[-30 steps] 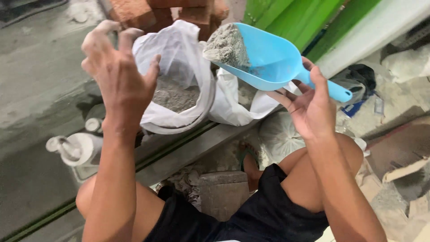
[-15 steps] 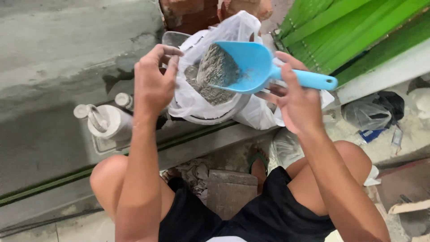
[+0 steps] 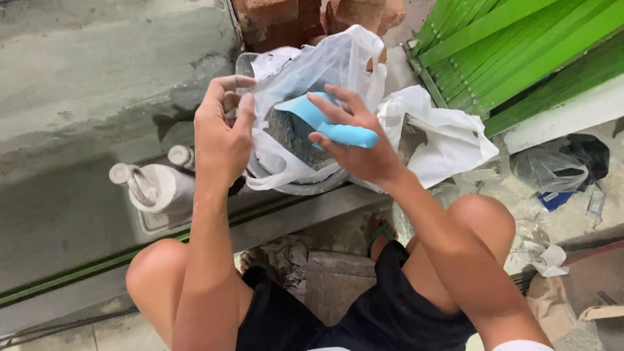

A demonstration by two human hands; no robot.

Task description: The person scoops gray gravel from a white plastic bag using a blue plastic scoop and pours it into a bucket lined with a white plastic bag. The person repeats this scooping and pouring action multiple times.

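Left hand (image 3: 223, 136): fingers curled, pinching the rim of the white plastic bag (image 3: 312, 71) to hold its mouth open.
Right hand (image 3: 354, 140): fingers wrapped loosely round the handle of the blue scoop (image 3: 325, 123), whose bowl is tipped down inside the bag.
Grey powder (image 3: 292, 133): sits in the bag, which rests in a round tub (image 3: 305, 188) on the ledge.
Risk, spill: if the pinch slips, the thin rim may fold in and powder could land on the ledge.
Risk, dust: a fast tip could raise a cloud.
Risk, tear: the scoop's edge may snag the plastic.
Nearby: a white bottle (image 3: 156, 185) stands just left of the tub.
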